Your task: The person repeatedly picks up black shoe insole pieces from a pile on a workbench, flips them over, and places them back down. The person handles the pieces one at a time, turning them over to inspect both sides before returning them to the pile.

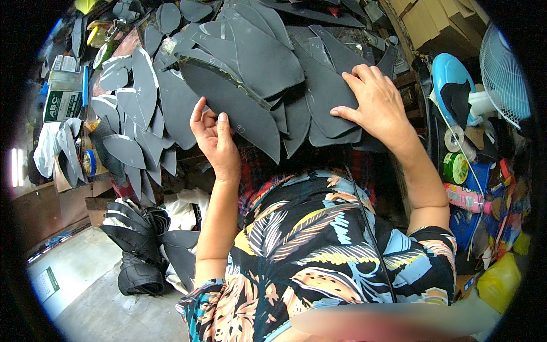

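Note:
Flat dark grey, leaf-shaped pieces of sheet material lie heaped before me. My left hand (219, 147) is palm up at the near edge of a long pointed piece (233, 105), thumb and fingers apart, the fingertips against or just beside it. This piece has a roughened, yellowish line along its far edge. My right hand (379, 105) rests palm down over a broad grey piece (327, 94) on the right of the heap. Its thumb and fingers are spread, without a visible grip. A large rounded piece (265, 57) lies between the hands, farther back.
Smaller grey pieces with pale edges (125, 151) hang over the left side. A dark green and white box (64, 102) stands far left. On the right are a white fan (501, 74), a blue round object (453, 74) and a pink bottle (464, 198). Rolled black material (139, 273) lies lower left.

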The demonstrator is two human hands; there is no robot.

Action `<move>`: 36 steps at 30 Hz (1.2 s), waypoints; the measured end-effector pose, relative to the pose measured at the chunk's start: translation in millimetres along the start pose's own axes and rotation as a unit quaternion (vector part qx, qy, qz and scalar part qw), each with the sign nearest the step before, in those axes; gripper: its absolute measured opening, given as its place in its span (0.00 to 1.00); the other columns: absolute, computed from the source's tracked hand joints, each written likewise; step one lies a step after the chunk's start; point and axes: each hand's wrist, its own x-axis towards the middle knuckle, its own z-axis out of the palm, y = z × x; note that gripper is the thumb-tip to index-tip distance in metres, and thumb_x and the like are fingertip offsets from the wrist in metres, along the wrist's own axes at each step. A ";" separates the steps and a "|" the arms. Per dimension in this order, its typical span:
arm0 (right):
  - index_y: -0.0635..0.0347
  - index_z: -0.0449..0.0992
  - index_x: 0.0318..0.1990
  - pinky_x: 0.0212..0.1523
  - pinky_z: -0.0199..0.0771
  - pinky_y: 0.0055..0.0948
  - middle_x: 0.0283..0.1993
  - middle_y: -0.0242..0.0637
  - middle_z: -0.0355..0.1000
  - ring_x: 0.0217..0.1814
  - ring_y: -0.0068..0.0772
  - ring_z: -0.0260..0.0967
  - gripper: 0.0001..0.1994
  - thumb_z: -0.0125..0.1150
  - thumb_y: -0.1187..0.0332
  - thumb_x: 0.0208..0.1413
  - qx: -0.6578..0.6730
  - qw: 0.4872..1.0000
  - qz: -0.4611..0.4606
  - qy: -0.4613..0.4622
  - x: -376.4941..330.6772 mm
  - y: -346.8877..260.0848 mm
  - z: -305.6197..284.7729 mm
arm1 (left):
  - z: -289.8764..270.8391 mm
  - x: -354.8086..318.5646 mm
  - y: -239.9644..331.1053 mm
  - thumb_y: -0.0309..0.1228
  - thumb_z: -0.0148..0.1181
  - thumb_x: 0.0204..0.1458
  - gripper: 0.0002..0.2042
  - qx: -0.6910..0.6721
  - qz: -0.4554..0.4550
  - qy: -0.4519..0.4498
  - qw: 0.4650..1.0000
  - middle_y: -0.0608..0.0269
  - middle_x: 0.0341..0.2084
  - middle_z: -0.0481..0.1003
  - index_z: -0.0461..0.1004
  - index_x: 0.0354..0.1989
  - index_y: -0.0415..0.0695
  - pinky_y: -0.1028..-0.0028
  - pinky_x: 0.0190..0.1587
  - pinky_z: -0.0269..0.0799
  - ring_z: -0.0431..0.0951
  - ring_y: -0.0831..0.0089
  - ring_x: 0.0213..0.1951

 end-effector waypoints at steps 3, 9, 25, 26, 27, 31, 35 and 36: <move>0.58 0.77 0.48 0.51 0.69 0.40 0.46 0.37 0.70 0.53 0.40 0.67 0.29 0.73 0.49 0.42 0.069 0.997 0.023 0.040 -1.8 3.8 11.0 | -1.9 0.3 -1.3 0.20 0.52 0.62 0.24 -0.001 0.007 -0.008 1.000 0.66 0.42 0.70 0.57 0.66 0.41 0.85 0.32 0.63 0.67 0.85 0.34; 0.59 0.74 0.49 0.54 0.74 0.34 0.47 0.42 0.78 0.50 0.40 0.77 0.16 0.67 0.64 0.57 0.379 0.907 0.160 0.092 -0.8 29.4 20.6 | -1.2 -0.1 -2.7 0.20 0.52 0.62 0.24 0.007 0.002 -0.003 1.000 0.67 0.42 0.69 0.57 0.66 0.42 0.85 0.33 0.63 0.67 0.86 0.34; 0.62 0.74 0.55 0.50 0.71 0.24 0.46 0.36 0.78 0.46 0.22 0.73 0.15 0.61 0.68 0.62 0.513 0.814 0.242 0.127 -41.2 78.3 -26.8 | -0.9 1.2 -1.9 0.20 0.52 0.62 0.24 -0.001 0.013 -0.012 1.000 0.66 0.41 0.68 0.57 0.66 0.41 0.84 0.32 0.63 0.67 0.85 0.34; 0.63 0.74 0.55 0.52 0.71 0.24 0.47 0.36 0.78 0.47 0.23 0.73 0.16 0.62 0.68 0.62 0.460 0.833 0.262 0.163 -48.6 89.2 -39.4 | -1.7 0.4 -2.7 0.20 0.52 0.62 0.24 -0.005 0.008 -0.011 1.000 0.66 0.41 0.68 0.57 0.66 0.41 0.84 0.32 0.63 0.67 0.85 0.34; 0.63 0.74 0.55 0.54 0.71 0.25 0.49 0.37 0.77 0.49 0.24 0.73 0.16 0.61 0.68 0.62 0.526 0.786 0.261 0.194 -55.8 99.1 -50.3 | -2.9 -0.1 -3.1 0.20 0.52 0.62 0.24 -0.008 0.004 -0.011 1.000 0.66 0.41 0.68 0.57 0.66 0.41 0.84 0.32 0.63 0.67 0.85 0.34; 0.64 0.73 0.55 0.57 0.71 0.28 0.53 0.40 0.76 0.52 0.28 0.74 0.15 0.59 0.69 0.63 0.590 0.716 0.263 0.264 -75.7 116.1 -71.1 | -3.8 0.6 -3.9 0.20 0.52 0.62 0.24 0.006 0.004 -0.008 1.000 0.66 0.42 0.69 0.57 0.66 0.41 0.84 0.32 0.63 0.67 0.85 0.34; 0.62 0.73 0.59 0.55 0.68 0.23 0.48 0.34 0.76 0.48 0.22 0.72 0.20 0.62 0.65 0.60 0.531 0.779 0.252 0.217 -66.3 84.5 -45.1 | -1.8 1.1 -2.5 0.20 0.52 0.62 0.24 -0.001 0.004 -0.009 1.000 0.66 0.42 0.69 0.58 0.66 0.41 0.84 0.32 0.63 0.67 0.85 0.34; 0.60 0.72 0.61 0.53 0.66 0.21 0.45 0.30 0.75 0.45 0.19 0.69 0.22 0.62 0.66 0.60 0.531 0.791 0.249 0.172 -61.0 73.3 -35.0 | -1.5 1.0 -2.0 0.20 0.52 0.62 0.24 -0.010 0.003 -0.009 1.000 0.66 0.42 0.69 0.58 0.66 0.41 0.84 0.32 0.63 0.67 0.85 0.34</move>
